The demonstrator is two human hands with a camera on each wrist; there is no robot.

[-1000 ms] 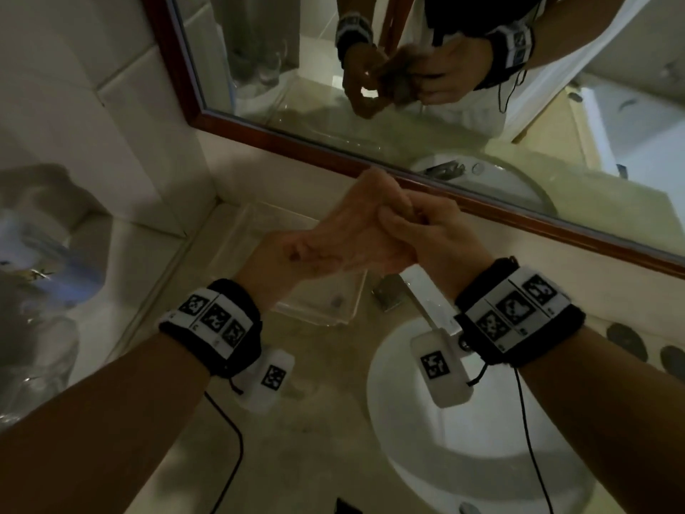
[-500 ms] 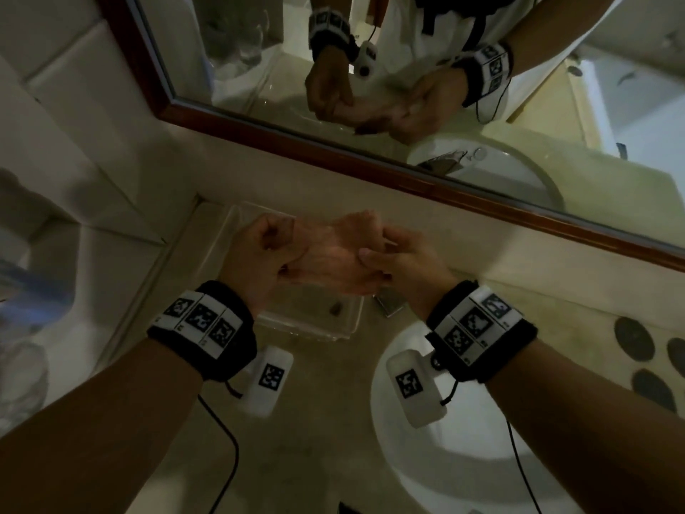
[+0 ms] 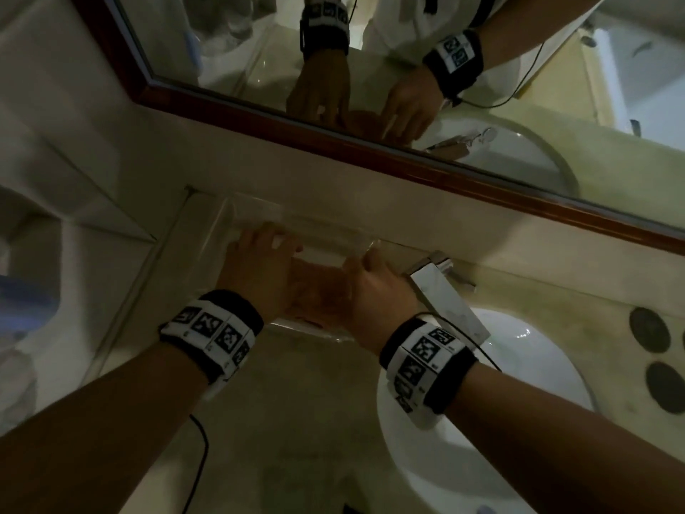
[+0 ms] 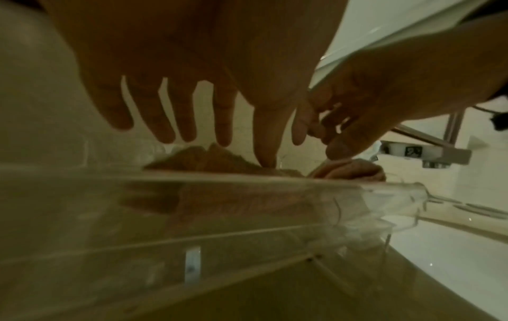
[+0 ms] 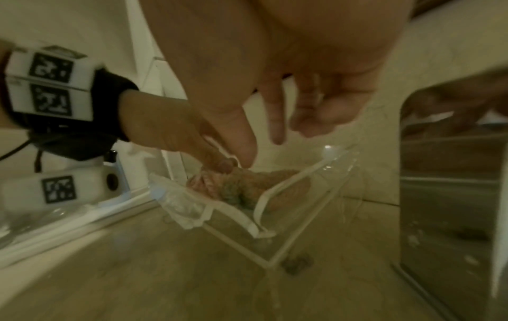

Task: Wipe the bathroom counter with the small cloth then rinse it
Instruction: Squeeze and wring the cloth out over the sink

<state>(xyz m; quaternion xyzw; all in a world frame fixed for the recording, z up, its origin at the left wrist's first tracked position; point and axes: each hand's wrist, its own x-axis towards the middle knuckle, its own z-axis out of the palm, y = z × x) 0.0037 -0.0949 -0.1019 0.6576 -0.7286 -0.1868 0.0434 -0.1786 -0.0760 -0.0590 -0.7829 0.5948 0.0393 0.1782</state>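
I had both forearms stretched forward over the tabletop [image 3: 237, 432], wrists level and close together, palms turned down over the clear tray [image 3: 255, 213] that stood against the wall under the mirror [image 3: 426, 87]. My left hand [image 3: 255, 268] hung above the tray with its fingers [image 4: 167, 121] straight and slightly spread, pointing down; only the thumb tip seemed to touch the small cloth [image 4: 219, 160], and nothing was gripped. My right hand [image 3: 374, 291] sat just beside it, fingers [image 5: 277, 121] loosely bent and apart, hovering over the cloth; whether any tip touched it I could not tell. The cloth, a brownish crumpled piece, lay inside the tray between the two hands, partly seen through the tray's transparent wall in the wrist views. The metal faucet [image 3: 441, 291] was just right of my right hand, reaching over the white sink [image 3: 519, 369].
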